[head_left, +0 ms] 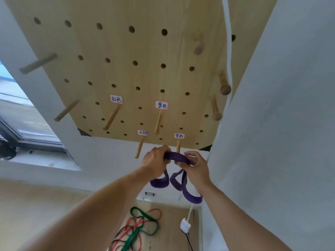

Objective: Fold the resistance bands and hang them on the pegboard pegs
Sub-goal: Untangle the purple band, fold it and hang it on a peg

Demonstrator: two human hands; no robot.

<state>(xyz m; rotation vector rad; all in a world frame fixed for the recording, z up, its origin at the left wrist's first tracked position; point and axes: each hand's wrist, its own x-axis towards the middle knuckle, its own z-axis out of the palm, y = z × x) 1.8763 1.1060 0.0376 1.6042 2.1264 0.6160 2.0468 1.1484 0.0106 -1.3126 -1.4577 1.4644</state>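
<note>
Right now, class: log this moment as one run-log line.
hands: left and right grip folded purple band | position: below purple-labelled peg, not hung | table: green, red, black bands remain

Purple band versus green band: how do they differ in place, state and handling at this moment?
The purple band is held up by both the left hand and right hand just below the pegboard; the green band lies untouched on the wooden surface below. The purple band is folded into hanging loops; the green band sprawls loose, tangled with red and black bands. Both are flat elastic loops, and neither hangs on a peg yet.
</note>
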